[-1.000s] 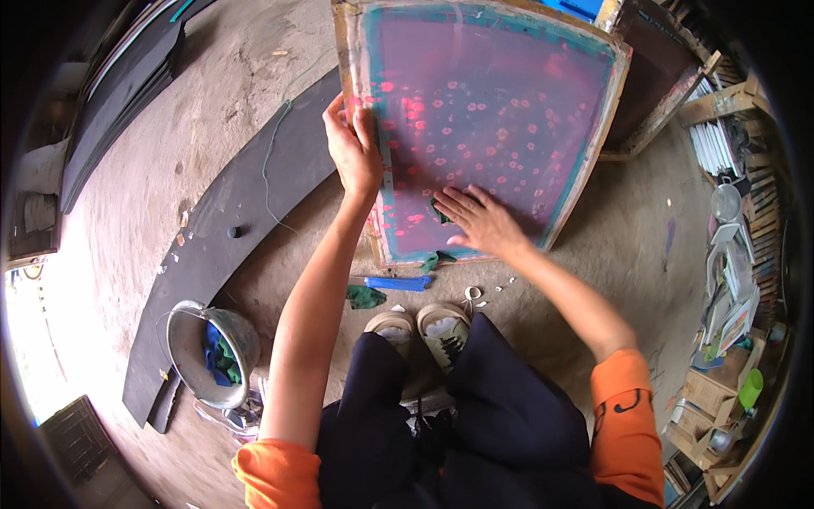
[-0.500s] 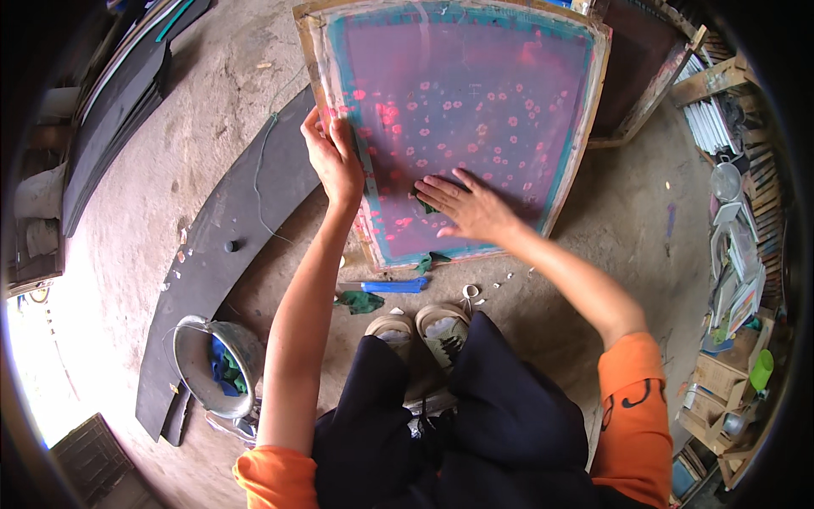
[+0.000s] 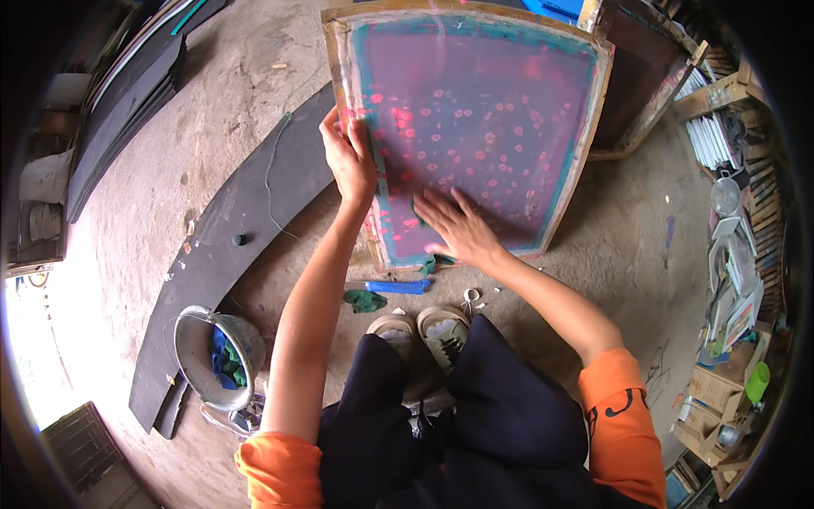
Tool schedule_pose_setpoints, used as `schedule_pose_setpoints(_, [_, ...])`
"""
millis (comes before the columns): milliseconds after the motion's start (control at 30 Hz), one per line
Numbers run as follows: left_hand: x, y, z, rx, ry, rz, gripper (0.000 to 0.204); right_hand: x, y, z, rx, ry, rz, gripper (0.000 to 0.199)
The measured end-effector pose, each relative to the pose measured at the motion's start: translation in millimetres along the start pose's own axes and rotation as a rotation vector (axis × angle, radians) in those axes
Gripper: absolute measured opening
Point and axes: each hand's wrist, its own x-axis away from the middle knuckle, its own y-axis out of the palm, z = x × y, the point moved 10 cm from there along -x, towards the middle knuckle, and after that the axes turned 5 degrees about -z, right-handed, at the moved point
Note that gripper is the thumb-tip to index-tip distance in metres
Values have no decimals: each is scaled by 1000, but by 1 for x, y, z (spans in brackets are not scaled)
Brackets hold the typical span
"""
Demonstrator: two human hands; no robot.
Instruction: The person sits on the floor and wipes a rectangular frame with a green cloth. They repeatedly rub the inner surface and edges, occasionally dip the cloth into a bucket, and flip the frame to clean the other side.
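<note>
A screen-printing frame (image 3: 487, 93), with a wooden border, blue-green margins and a purple mesh dotted with small pink flowers, stands tilted in front of me. My left hand (image 3: 349, 161) is closed around its left edge. Lying flat on the lower mesh is my right hand (image 3: 460, 227), its fingers stretched out and slightly spread. A bit of dark green cloth (image 3: 418, 212) shows from beneath those fingers; the rest of it is hidden. Another green rag (image 3: 428, 264) lies at the frame's bottom edge, beside a blue-handled tool (image 3: 403, 287) and a further green rag (image 3: 365, 300) on the floor.
A metal bucket (image 3: 193, 360) holding blue and green cloths stands at lower left, by a long dark sheet (image 3: 229, 204). Behind the frame, to the right, leans a second, darker screen (image 3: 640, 76). Cluttered shelves (image 3: 721, 373) line the right side. My shoes (image 3: 443, 332) are below the frame.
My right hand has slid slightly down over the mesh, its fingers turned more upward. The frame and my left hand appear a little farther right and lower in the picture.
</note>
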Motion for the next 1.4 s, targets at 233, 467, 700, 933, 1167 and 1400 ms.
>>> schedule_pose_setpoints(233, [1,-3,-2,-14,-43,3,42,-53,-138,109,95,227,414,77])
schedule_pose_setpoints(467, [1,-2,-8,13,-63,-21,38,-42,-65,38,220,355,139,83])
schedule_pose_setpoints(700, [0,1,-12,-14,-40,-18,38,-14,-42,40,442,-347,173,71])
schedule_pose_setpoints(933, [-1,-2,-19,62,-106,-42,46,-60,-141,106,8,399,610,70])
schedule_pose_setpoints(1167, [-1,4,-19,38,-174,-87,55,25,17,-8,432,-349,158,74])
schedule_pose_setpoints(1400, [2,1,1,108,-34,-31,59,-5,-108,143,59,352,505,70])
